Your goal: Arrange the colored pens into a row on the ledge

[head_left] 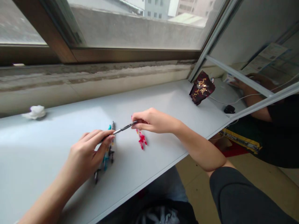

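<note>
My left hand [90, 152] and my right hand [153, 120] hold the two ends of a thin dark pen [125, 127] just above a white desk [58, 137]. The left fingers pinch its near end, the right fingers pinch its far end. Under my left hand lie several pens [107, 155], teal and dark ones, side by side on the desk. A red pen [141, 140] lies just below my right hand; its upper end is hidden by my fingers.
A crumpled white tissue [35, 112] lies at the far left by the window sill. A dark red snack bag [201, 87] stands at the desk's right end. Beyond a glass partition, another person's hand [247, 82] rests on a neighbouring desk beside a black mouse [229, 109].
</note>
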Demonstrator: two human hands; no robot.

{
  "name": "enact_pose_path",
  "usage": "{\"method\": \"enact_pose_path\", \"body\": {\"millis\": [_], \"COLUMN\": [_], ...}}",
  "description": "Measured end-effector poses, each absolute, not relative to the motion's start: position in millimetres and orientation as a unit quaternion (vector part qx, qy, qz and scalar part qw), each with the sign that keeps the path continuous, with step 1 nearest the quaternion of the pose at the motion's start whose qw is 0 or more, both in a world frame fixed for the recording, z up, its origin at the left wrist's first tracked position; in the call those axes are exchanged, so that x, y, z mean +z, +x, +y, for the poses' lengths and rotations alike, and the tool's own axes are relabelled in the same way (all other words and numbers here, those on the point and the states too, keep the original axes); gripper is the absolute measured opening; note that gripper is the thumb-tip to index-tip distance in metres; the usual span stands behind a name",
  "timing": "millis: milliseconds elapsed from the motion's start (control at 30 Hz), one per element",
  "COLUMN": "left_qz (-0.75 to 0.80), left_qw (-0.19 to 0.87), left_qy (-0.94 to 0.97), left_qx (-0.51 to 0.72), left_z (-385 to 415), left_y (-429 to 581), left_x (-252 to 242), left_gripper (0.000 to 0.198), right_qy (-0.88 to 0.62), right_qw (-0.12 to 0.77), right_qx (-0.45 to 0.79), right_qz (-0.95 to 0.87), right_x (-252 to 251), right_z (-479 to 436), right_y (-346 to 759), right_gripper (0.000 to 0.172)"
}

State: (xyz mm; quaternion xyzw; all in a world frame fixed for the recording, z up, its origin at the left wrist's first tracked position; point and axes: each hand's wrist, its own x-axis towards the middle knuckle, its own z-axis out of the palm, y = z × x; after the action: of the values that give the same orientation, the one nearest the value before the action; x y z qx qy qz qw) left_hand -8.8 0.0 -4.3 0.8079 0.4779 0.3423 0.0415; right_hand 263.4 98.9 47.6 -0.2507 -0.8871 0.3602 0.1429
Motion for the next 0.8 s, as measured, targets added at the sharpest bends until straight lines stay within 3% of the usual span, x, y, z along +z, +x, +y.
{"method": "enact_pose_path", "body": {"millis": [267, 400, 633, 800], "left_qz": [0.48, 0.465, 0.434, 0.4], "left_qw": [0.085, 0.071, 0.0, 0.115], "left_qy": [0.811, 0.823, 0.836, 0.834], "left_qx": [0.323, 0.317, 0.336, 0.363], "left_z": [-3.2, -3.5, -6.1, -18.3], "left_y": [-4.4, -5.5, -7.7, 5.2], "left_x": [-5.0, 0.2, 4.7, 9.3], "left_gripper": [0.03, 0.032, 0.017, 0.036], "right_qy": [-0.246, -0.232, -0.244, -0.291], "right_qw": [0.125, 0.104, 0.139, 0.19], "right_qx": [0.346, 0.336, 0.453, 0.548], "right_qz": [-0.897, -0.907, -0.846, -0.761], "right_x": [50.6, 48.9, 46.8, 44.6], "right_z": [96.9, 95.6, 94.8, 97.4], "right_y": [270.0, 266.8, 261.0, 257.9], "right_gripper": [0.023, 0.042, 0.056, 0.057]}}
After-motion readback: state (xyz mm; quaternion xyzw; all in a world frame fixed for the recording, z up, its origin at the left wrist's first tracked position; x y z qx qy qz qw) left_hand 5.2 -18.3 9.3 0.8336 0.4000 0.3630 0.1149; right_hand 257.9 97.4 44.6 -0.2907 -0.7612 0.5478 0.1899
